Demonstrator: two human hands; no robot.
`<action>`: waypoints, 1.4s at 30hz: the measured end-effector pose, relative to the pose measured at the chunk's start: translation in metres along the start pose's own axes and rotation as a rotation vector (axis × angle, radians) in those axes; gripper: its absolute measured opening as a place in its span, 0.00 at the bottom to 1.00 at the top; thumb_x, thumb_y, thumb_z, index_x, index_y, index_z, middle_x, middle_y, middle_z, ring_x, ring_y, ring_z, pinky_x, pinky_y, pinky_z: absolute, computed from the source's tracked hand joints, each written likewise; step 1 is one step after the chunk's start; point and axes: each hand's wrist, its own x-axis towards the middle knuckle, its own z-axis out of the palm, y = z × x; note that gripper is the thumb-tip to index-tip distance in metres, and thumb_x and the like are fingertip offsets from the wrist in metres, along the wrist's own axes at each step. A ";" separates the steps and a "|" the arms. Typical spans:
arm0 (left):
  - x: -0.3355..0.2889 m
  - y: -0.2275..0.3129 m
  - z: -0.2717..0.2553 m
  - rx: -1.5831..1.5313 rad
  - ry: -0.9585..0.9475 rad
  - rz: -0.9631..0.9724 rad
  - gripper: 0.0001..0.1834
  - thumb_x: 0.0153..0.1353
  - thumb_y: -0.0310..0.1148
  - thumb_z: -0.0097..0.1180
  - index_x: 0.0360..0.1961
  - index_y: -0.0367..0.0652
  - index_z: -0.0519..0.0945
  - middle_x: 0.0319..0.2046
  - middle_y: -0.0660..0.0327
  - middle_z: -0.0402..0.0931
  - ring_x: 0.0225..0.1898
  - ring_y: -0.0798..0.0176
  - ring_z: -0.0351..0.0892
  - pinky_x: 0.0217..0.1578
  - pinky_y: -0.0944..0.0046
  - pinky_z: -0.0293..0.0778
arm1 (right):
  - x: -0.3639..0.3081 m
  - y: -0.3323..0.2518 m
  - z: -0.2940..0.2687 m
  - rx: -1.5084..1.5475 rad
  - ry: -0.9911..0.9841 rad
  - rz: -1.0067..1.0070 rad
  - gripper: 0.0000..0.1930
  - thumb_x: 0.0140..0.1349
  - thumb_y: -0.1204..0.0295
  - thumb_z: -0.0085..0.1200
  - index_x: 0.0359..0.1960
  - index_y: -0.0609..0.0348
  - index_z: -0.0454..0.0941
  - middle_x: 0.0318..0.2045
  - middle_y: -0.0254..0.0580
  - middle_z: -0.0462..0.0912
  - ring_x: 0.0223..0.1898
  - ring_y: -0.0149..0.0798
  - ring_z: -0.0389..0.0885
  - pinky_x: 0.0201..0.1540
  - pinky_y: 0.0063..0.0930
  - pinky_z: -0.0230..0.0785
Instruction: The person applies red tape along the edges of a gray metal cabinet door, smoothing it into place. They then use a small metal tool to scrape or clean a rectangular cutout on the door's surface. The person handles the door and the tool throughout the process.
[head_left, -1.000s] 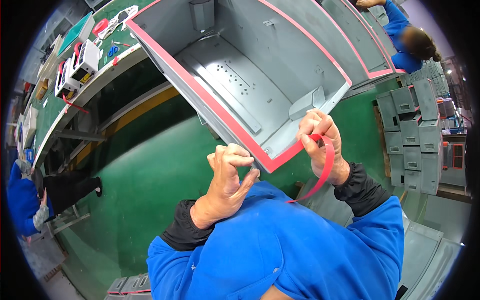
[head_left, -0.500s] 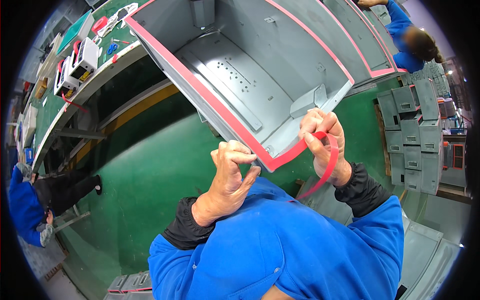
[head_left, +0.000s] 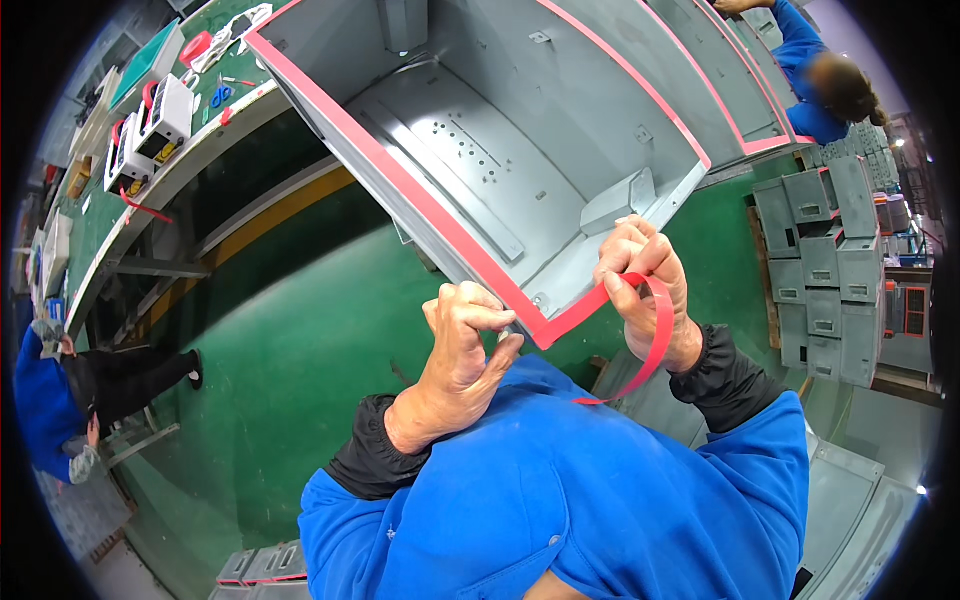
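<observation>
A large grey metal box (head_left: 540,150) lies open in front of me, its rim lined with red adhesive tape (head_left: 400,180). At the near corner, the bent fingers and thumb of my left hand (head_left: 460,350) are closed about the box's outer edge; part of their grip is hidden. My right hand (head_left: 650,290) pinches the tape strip between thumb and forefinger, just outside the near right edge. From that pinch, a loose tail of tape (head_left: 655,345) curls down and left toward my blue jacket.
At left, a green-topped workbench (head_left: 95,250) carries white devices (head_left: 165,118), blue scissors (head_left: 221,95) and a red tape roll (head_left: 196,46). Grey metal boxes (head_left: 825,255) are stacked at right. Another person (head_left: 60,400) is far left, a second (head_left: 815,85) at upper right.
The loose tape tail has swung left, its end now over my jacket. Between the corner and my right hand, the strip sits slightly differently. Both hands have hardly moved.
</observation>
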 end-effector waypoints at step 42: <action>0.003 -0.003 0.010 0.028 0.133 0.116 0.28 0.43 0.18 0.64 0.44 0.48 0.66 0.41 0.57 0.64 0.37 0.61 0.66 0.39 0.61 0.59 | 0.000 -0.001 -0.002 -0.031 0.003 0.066 0.13 0.55 0.82 0.45 0.29 0.50 0.55 0.21 0.27 0.71 0.26 0.27 0.66 0.60 0.47 0.49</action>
